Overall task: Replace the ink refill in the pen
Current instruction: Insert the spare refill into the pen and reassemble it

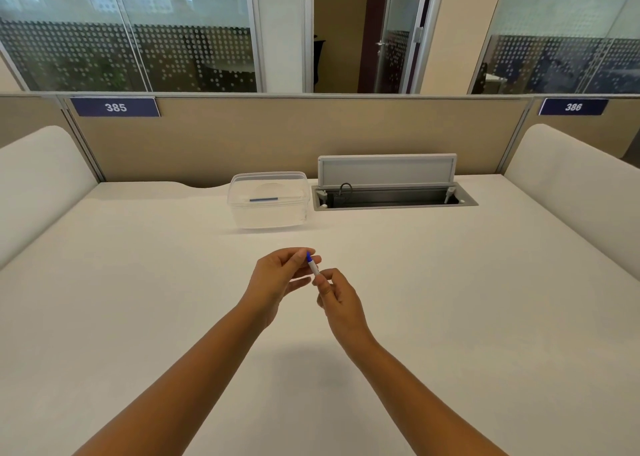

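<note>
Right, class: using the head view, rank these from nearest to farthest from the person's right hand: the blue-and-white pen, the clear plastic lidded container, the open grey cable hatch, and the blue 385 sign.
1. Blue-and-white pen: held in the right hand, shared with the left hand.
2. Clear plastic lidded container: beyond, slightly left.
3. Open grey cable hatch: beyond, right; close to the container's rank.
4. Blue 385 sign: far left, on the partition.

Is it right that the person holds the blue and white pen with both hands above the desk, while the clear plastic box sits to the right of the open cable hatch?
Not quite. The head view shows the clear plastic box to the left of the open cable hatch, not the right. The rest holds: the left hand and right hand both hold the blue and white pen above the desk.
</note>
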The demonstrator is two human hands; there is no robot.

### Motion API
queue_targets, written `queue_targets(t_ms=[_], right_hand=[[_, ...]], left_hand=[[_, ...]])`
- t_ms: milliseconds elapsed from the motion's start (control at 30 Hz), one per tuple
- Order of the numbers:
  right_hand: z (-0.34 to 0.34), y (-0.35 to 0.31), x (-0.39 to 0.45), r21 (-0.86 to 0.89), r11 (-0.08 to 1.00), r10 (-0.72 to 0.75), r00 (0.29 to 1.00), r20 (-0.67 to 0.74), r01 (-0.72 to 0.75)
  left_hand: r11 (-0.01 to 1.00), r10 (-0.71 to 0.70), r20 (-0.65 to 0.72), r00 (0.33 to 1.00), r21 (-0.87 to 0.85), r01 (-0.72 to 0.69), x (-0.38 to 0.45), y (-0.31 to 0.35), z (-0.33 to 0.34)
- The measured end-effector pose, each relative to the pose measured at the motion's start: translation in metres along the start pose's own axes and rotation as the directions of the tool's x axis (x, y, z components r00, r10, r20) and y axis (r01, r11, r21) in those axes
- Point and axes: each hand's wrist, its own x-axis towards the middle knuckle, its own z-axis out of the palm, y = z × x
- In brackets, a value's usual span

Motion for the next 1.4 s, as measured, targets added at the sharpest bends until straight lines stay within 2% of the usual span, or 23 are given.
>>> queue_targets(t_ms=[67, 167, 333, 500, 700, 867, 1033, 1133, 1300, 1367, 1400], right_hand=[[0.003, -0.001, -0.001, -0.033, 0.999, -0.008, 1.0, 0.005, 0.008], [0.009, -0.005, -0.004, 0.023, 1.0, -0.006, 1.0, -0.004, 0.006], [0.007, -0.011, -0.007, 0.123, 0.992, 0.004, 1.0, -0.005, -0.004], [0.004, -0.016, -0.007, 0.184, 0.98, 0.065, 0.997, 0.049, -0.073], [0.004, -0.019, -0.003, 0.112, 0.99, 0.082, 0.997, -0.012, -0.08], [0.002, -0.025, -0.001, 0.101, 0.993, 0.069, 0.998, -0.008, -0.068], [0.001, -0.033, -0.003, 0.198, 0.953, 0.217, 0.972, 0.09, -0.231], [-0.001, -0.04, 0.0, 0.288, 0.913, 0.256, 0.955, 0.152, -0.291], [0.0, -0.045, 0.005, 0.513, 0.74, 0.315, 0.898, 0.307, -0.435], [-0.001, -0.043, 0.007, 0.516, 0.742, 0.291, 0.9, 0.326, -0.427], [-0.002, -0.041, 0.008, 0.493, 0.778, 0.259, 0.914, 0.312, -0.389]], left_hand=[[1.0, -0.003, -0.058, 0.998, -0.02, 0.002, 0.0, 0.001, 0.002], [0.996, -0.01, -0.158, 0.987, -0.094, -0.005, -0.001, 0.002, 0.006], [0.996, 0.024, -0.104, 0.994, -0.08, -0.032, -0.001, 0.006, 0.009], [0.997, 0.02, 0.016, 1.0, -0.069, -0.018, 0.0, 0.007, 0.006], [0.998, 0.008, -0.118, 0.993, -0.064, -0.016, 0.0, 0.006, 0.008], [0.998, 0.063, -0.108, 0.992, -0.01, -0.065, -0.001, 0.011, 0.006], [0.992, 0.077, -0.025, 0.997, 0.1, -0.075, 0.002, 0.017, 0.001], [0.991, 0.082, 0.038, 0.996, 0.102, -0.085, 0.004, 0.022, -0.001], [0.996, 0.074, 0.103, 0.992, 0.034, -0.078, 0.004, 0.026, -0.002], [0.996, 0.077, 0.105, 0.991, 0.04, -0.082, 0.004, 0.028, -0.003], [0.994, 0.087, 0.099, 0.991, 0.06, -0.094, 0.004, 0.029, -0.003]])
